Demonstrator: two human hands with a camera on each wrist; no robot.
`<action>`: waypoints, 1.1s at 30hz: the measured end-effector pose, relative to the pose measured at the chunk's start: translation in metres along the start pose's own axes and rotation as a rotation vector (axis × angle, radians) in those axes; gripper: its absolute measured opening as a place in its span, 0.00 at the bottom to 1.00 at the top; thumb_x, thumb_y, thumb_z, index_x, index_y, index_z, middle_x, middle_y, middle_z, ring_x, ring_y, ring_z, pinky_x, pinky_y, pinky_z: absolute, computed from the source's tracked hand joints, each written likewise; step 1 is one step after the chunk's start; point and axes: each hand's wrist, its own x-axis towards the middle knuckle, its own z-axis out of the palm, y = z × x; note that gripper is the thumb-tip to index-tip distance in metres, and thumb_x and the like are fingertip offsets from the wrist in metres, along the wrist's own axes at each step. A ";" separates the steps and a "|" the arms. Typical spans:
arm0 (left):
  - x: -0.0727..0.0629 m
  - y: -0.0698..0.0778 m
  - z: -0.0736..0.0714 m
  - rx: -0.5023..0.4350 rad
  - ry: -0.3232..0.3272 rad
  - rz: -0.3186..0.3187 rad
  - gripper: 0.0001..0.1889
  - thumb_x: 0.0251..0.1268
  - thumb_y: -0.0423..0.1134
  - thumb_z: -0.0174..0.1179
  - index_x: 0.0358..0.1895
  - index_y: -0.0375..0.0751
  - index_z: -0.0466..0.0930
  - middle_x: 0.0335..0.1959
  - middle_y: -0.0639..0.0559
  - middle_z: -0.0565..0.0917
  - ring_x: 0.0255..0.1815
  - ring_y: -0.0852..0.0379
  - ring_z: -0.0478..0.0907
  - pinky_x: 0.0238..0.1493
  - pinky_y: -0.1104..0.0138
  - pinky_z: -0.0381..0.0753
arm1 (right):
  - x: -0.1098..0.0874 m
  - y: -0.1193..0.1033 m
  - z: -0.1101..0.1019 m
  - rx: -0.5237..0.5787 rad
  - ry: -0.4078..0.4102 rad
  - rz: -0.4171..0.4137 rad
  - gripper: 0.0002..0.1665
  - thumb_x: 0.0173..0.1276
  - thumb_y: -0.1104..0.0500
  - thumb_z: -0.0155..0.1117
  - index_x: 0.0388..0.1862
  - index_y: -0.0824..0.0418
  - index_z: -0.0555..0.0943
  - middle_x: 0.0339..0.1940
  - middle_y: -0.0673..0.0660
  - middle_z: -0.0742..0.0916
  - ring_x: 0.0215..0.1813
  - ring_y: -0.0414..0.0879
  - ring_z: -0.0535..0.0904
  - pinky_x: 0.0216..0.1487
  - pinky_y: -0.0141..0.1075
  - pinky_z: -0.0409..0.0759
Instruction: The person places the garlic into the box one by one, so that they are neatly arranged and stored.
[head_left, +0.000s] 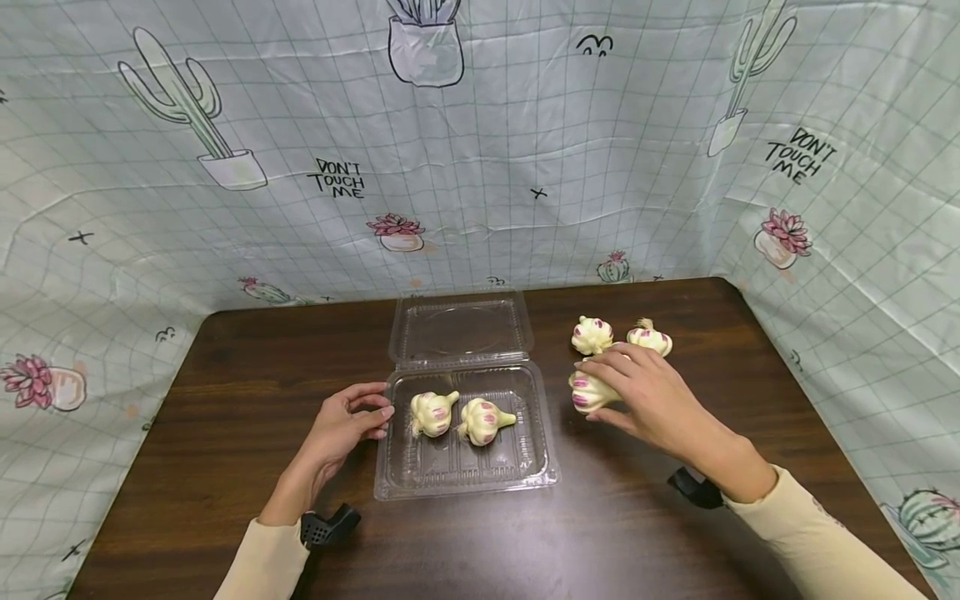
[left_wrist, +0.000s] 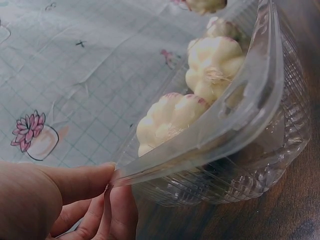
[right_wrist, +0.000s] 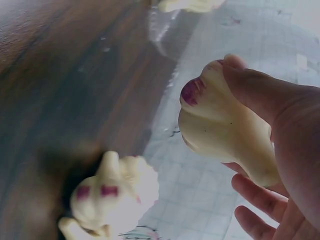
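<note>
A clear plastic clamshell container (head_left: 465, 475) lies with its lid (head_left: 461, 329) folded back on the table. Two garlic bulbs, one on the left (head_left: 431, 414) and one on the right (head_left: 483, 421), rest inside its base. My left hand (head_left: 343, 425) pinches the base's left rim between thumb and fingers, as the left wrist view shows up close. To the right of the container, my right hand (head_left: 648, 400) grips another garlic bulb (right_wrist: 220, 120), with the thumb over one side. In the right wrist view this bulb looks raised off the table.
Beyond my right hand, two more garlic bulbs, a nearer-left one (head_left: 592, 335) and a right one (head_left: 650, 338), lie on the dark wooden table (head_left: 255, 392). A cactus-printed curtain (head_left: 480, 167) closes off the back and both sides.
</note>
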 end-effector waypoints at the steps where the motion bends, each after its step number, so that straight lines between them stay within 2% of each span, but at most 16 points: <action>1: 0.000 0.000 0.000 0.000 -0.001 0.001 0.25 0.75 0.24 0.61 0.72 0.23 0.69 0.46 0.47 0.80 0.30 0.63 0.83 0.36 0.71 0.88 | 0.002 -0.001 -0.001 0.004 0.005 -0.002 0.40 0.52 0.45 0.83 0.62 0.61 0.84 0.53 0.57 0.88 0.57 0.62 0.81 0.58 0.58 0.80; 5: 0.001 0.000 0.000 0.000 -0.003 0.007 0.25 0.75 0.24 0.61 0.72 0.23 0.69 0.46 0.47 0.80 0.30 0.63 0.83 0.36 0.72 0.88 | 0.010 -0.005 -0.004 0.026 0.019 -0.014 0.40 0.52 0.45 0.81 0.62 0.60 0.84 0.55 0.57 0.88 0.58 0.63 0.81 0.58 0.58 0.79; 10: 0.002 0.000 -0.001 -0.002 -0.004 0.014 0.25 0.75 0.23 0.61 0.72 0.22 0.69 0.46 0.47 0.80 0.30 0.64 0.83 0.36 0.72 0.88 | 0.022 -0.014 -0.002 0.043 0.025 -0.042 0.40 0.50 0.47 0.85 0.61 0.60 0.84 0.55 0.56 0.89 0.59 0.61 0.81 0.60 0.56 0.79; 19: 0.001 -0.002 0.000 0.010 -0.002 0.008 0.25 0.75 0.24 0.61 0.72 0.23 0.69 0.46 0.47 0.80 0.31 0.63 0.83 0.36 0.72 0.88 | 0.039 -0.033 0.007 0.049 0.007 -0.083 0.41 0.49 0.47 0.89 0.60 0.60 0.85 0.56 0.56 0.89 0.61 0.59 0.81 0.64 0.55 0.80; 28: 0.001 -0.002 0.000 0.011 0.001 0.006 0.25 0.75 0.24 0.62 0.72 0.24 0.70 0.46 0.46 0.81 0.31 0.63 0.83 0.36 0.71 0.88 | 0.058 -0.051 0.016 0.041 -0.015 -0.136 0.42 0.50 0.46 0.90 0.62 0.59 0.84 0.57 0.54 0.88 0.61 0.56 0.81 0.60 0.52 0.82; 33: 0.001 -0.002 0.000 0.012 0.003 0.007 0.25 0.75 0.24 0.61 0.72 0.23 0.69 0.46 0.46 0.80 0.31 0.63 0.83 0.36 0.72 0.88 | 0.072 -0.063 0.022 0.029 -0.046 -0.183 0.40 0.53 0.44 0.88 0.61 0.58 0.84 0.58 0.53 0.88 0.63 0.54 0.81 0.64 0.49 0.81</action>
